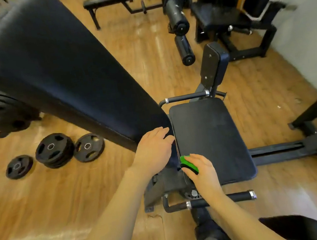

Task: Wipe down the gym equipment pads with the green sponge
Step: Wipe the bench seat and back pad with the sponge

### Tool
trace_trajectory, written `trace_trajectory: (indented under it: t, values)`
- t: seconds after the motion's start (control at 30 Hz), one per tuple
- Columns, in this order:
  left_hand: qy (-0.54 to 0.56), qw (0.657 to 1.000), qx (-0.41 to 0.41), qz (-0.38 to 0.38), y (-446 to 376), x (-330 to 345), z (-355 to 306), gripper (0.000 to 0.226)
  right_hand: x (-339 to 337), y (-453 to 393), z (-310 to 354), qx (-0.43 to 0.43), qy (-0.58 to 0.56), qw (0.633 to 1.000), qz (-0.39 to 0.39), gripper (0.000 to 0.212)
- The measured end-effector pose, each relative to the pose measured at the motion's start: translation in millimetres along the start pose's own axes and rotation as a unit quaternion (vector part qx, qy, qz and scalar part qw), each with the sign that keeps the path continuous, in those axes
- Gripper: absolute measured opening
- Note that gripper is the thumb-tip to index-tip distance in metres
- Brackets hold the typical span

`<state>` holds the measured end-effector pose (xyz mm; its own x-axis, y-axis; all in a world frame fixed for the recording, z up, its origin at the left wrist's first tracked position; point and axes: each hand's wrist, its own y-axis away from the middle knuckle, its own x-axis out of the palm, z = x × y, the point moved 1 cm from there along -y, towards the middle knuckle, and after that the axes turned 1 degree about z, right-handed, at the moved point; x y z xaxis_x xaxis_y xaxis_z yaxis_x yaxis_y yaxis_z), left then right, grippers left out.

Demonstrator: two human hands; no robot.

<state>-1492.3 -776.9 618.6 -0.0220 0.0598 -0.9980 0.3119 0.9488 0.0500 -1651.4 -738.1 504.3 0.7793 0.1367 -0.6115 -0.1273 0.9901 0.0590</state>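
A long black back pad (52, 73) slopes from the upper left down to a flat black seat pad (210, 139) at centre right. My right hand (201, 170) holds the green sponge (189, 164) against the seat pad's near left edge. Only the sponge's green top and dark underside show past my fingers. My left hand (153, 150) rests with straight fingers on the lower end of the back pad, just left of the gap between the two pads.
Three black weight plates (54, 150) lie on the wooden floor to the left. A handle bar (209, 201) runs below the seat, with my leg behind it. A small upright pad (214, 65) stands beyond the seat. More black machines (218, 12) fill the back right.
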Motion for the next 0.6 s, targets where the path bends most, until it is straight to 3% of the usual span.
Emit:
trace_trajectory:
  t: [0.23,0.6]
  values:
    - [0.079,0.992,-0.004,-0.102,154.8,2.4,40.5,0.036,44.7,88.7,74.0,-0.071,0.031,0.997,0.016,0.038]
    - [0.080,0.955,-0.232,-0.164,331.9,6.7,160.5,0.038,154.0,123.1,207.5,-0.255,0.101,0.957,0.099,0.040]
